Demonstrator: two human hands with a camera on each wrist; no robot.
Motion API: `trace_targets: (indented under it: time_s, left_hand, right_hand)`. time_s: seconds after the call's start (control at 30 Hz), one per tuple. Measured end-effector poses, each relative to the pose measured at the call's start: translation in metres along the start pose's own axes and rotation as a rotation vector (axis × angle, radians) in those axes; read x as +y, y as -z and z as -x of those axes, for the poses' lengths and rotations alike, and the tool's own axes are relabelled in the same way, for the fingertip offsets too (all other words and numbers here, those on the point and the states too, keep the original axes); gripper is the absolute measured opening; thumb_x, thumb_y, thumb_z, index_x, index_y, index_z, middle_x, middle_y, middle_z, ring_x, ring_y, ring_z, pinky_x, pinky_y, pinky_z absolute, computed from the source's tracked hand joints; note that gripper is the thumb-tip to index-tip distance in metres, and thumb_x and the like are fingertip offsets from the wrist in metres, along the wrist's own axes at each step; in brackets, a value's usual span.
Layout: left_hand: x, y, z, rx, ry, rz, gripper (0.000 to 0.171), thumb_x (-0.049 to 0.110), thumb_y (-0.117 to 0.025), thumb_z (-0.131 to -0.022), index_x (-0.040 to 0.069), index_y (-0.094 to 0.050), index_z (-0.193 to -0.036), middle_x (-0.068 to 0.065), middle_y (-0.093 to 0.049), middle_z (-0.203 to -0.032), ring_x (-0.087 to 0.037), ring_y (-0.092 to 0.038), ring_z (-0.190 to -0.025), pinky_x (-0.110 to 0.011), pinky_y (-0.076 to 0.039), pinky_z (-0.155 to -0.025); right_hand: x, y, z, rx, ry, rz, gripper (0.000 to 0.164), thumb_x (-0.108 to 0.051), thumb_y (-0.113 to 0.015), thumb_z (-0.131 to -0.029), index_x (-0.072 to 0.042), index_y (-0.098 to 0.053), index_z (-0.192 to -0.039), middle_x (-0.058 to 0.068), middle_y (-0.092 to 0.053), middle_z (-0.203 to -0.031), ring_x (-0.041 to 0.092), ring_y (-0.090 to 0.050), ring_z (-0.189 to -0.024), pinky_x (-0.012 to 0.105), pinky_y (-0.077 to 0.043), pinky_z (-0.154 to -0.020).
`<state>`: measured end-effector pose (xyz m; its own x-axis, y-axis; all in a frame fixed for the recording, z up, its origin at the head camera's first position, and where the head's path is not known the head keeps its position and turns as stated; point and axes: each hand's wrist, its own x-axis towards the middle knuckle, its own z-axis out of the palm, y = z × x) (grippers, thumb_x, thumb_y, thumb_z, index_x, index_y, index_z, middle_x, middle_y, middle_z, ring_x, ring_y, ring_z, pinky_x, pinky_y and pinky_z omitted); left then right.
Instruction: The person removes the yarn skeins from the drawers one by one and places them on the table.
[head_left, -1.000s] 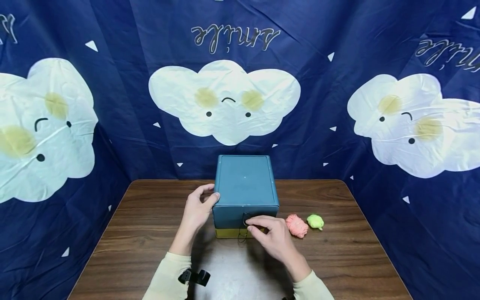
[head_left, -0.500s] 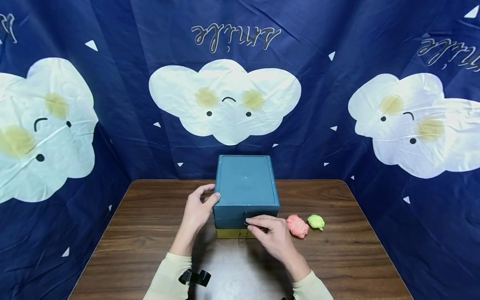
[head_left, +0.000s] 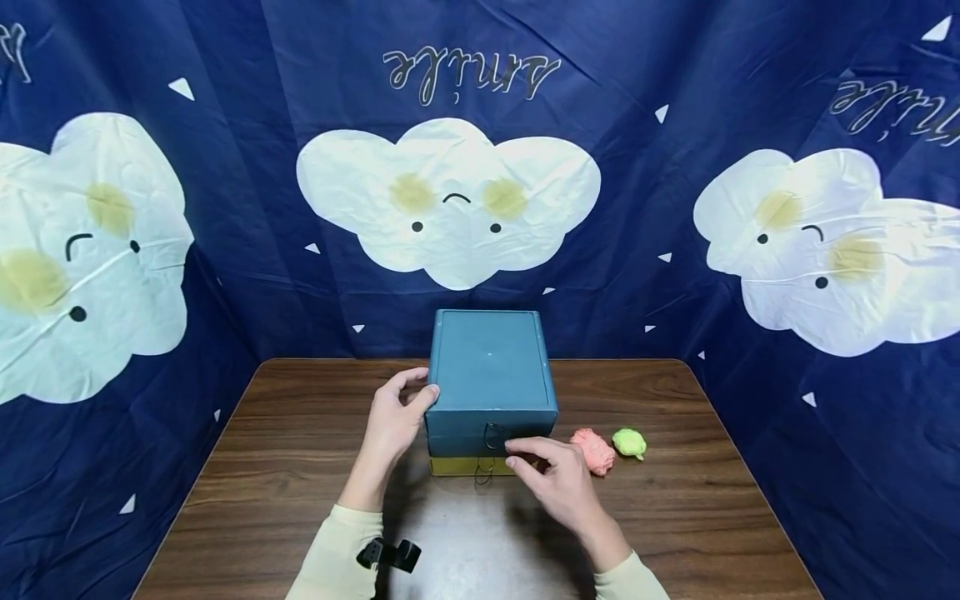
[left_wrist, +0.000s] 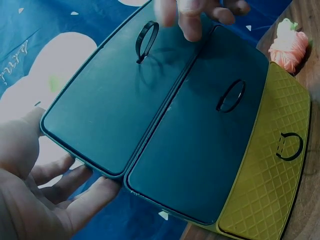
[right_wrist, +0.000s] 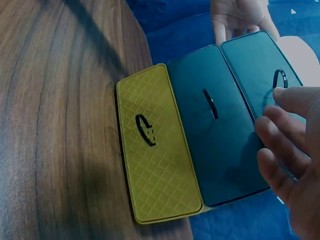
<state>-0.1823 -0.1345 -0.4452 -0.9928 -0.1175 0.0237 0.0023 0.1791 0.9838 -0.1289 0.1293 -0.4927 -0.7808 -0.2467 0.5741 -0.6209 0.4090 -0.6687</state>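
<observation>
A small drawer chest (head_left: 491, 358) stands at the back of the table, with two teal drawers (left_wrist: 190, 145) above a yellow one (right_wrist: 155, 170). Each drawer front sits flush and carries a thin black ring pull. My left hand (head_left: 396, 417) rests its fingertips against the chest's left side, the thumb at the top edge near the front corner. Just right of the top drawer's ring (left_wrist: 147, 42) hovers my right hand (head_left: 558, 479), fingers loosely bent and apart from the ring, with nothing between them. In the right wrist view its thumb overlaps that ring.
Right of the chest, a crumpled pink bundle (head_left: 594, 452) lies beside a smaller lime-green one (head_left: 630, 443). The wooden table (head_left: 697, 517) is edged by a dark blue cloth backdrop (head_left: 637, 292) printed with clouds, close behind the chest.
My right hand has let go of the top drawer's ring and drawn back slightly to the right. The left hand and the chest have stayed in place.
</observation>
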Motion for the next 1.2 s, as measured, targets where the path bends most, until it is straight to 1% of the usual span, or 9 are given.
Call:
trace_targets:
  time_s: [0.17,0.27,0.4,0.5,0.63,0.8,0.97,1.1,1.2]
  left_hand:
    - [0.0,0.001,0.0,-0.005,0.004,-0.005,0.044,0.021,-0.071,-0.097,0.006,-0.062,-0.138,-0.017,-0.066,-0.128,-0.014,-0.063,-0.098,-0.026,-0.054,-0.07]
    - [-0.001,0.001,0.001,-0.004,-0.009,-0.014,0.043,0.02,-0.071,-0.097,0.006,-0.062,-0.137,-0.018,-0.067,-0.126,-0.02,-0.065,-0.102,-0.026,-0.054,-0.071]
    - [-0.002,0.0,0.001,0.0,-0.024,-0.028,0.042,0.019,-0.071,-0.096,0.006,-0.063,-0.136,-0.017,-0.068,-0.124,-0.027,-0.065,-0.106,-0.025,-0.054,-0.073]
    - [-0.003,0.001,0.001,0.005,-0.027,-0.028,0.041,0.019,-0.071,-0.096,0.006,-0.064,-0.135,-0.016,-0.068,-0.124,-0.028,-0.065,-0.106,-0.025,-0.055,-0.072]
    - [-0.003,0.001,0.0,0.006,-0.035,-0.025,0.042,0.019,-0.072,-0.096,0.005,-0.063,-0.135,-0.017,-0.067,-0.125,-0.029,-0.064,-0.107,-0.025,-0.054,-0.072]
    - [-0.002,0.001,0.0,-0.008,-0.023,-0.021,0.044,0.02,-0.071,-0.097,0.005,-0.062,-0.137,-0.018,-0.066,-0.127,-0.026,-0.063,-0.106,-0.027,-0.054,-0.073]
    - [0.002,0.0,0.0,-0.008,0.017,-0.022,0.044,0.016,-0.069,-0.098,0.001,-0.06,-0.138,-0.02,-0.065,-0.128,-0.019,-0.061,-0.101,-0.036,-0.057,-0.076]
    - [0.002,0.0,0.001,-0.007,0.008,-0.019,0.044,0.016,-0.07,-0.098,0.002,-0.061,-0.138,-0.02,-0.065,-0.128,-0.018,-0.062,-0.102,-0.031,-0.056,-0.074]
    - [-0.001,0.001,0.0,-0.007,-0.02,-0.004,0.044,0.019,-0.071,-0.097,0.004,-0.062,-0.137,-0.018,-0.067,-0.127,-0.02,-0.063,-0.103,-0.026,-0.054,-0.072]
  right_hand:
    - [0.004,-0.001,0.003,-0.026,0.023,-0.027,0.015,-0.008,-0.082,-0.087,-0.014,-0.079,-0.1,-0.004,-0.077,-0.099,0.007,-0.068,-0.079,0.026,-0.055,-0.06]
    - [0.007,-0.003,0.005,-0.056,0.009,-0.029,0.017,-0.01,-0.083,-0.086,-0.018,-0.079,-0.101,-0.005,-0.075,-0.099,0.005,-0.067,-0.079,0.025,-0.056,-0.061]
    - [0.012,-0.007,0.008,-0.095,-0.001,-0.013,0.021,-0.011,-0.084,-0.086,-0.021,-0.079,-0.103,-0.002,-0.075,-0.098,0.003,-0.065,-0.079,0.021,-0.055,-0.062]
    - [0.016,-0.01,0.009,-0.126,-0.008,0.002,0.023,-0.009,-0.084,-0.084,-0.019,-0.08,-0.105,0.0,-0.075,-0.099,0.006,-0.066,-0.079,0.02,-0.056,-0.065]
    - [0.019,-0.015,0.009,-0.158,-0.019,0.04,0.025,-0.009,-0.085,-0.083,-0.016,-0.08,-0.107,-0.004,-0.075,-0.101,0.013,-0.069,-0.08,0.022,-0.057,-0.069]
    - [0.022,-0.021,0.009,-0.186,-0.042,0.069,0.025,-0.012,-0.085,-0.083,-0.014,-0.08,-0.107,-0.006,-0.076,-0.104,0.012,-0.07,-0.079,0.023,-0.057,-0.07]
    - [0.024,-0.026,0.009,-0.201,-0.04,0.061,0.025,-0.011,-0.085,-0.084,-0.012,-0.08,-0.108,-0.003,-0.076,-0.104,0.015,-0.071,-0.081,0.028,-0.058,-0.071]
    - [0.024,-0.029,0.008,-0.224,-0.04,0.055,0.025,-0.01,-0.084,-0.085,-0.011,-0.08,-0.109,-0.002,-0.076,-0.105,0.021,-0.072,-0.085,0.032,-0.059,-0.074]
    - [0.025,-0.031,0.007,-0.238,-0.058,0.065,0.025,-0.009,-0.083,-0.085,-0.015,-0.08,-0.109,-0.002,-0.077,-0.105,0.021,-0.073,-0.09,0.035,-0.06,-0.076]
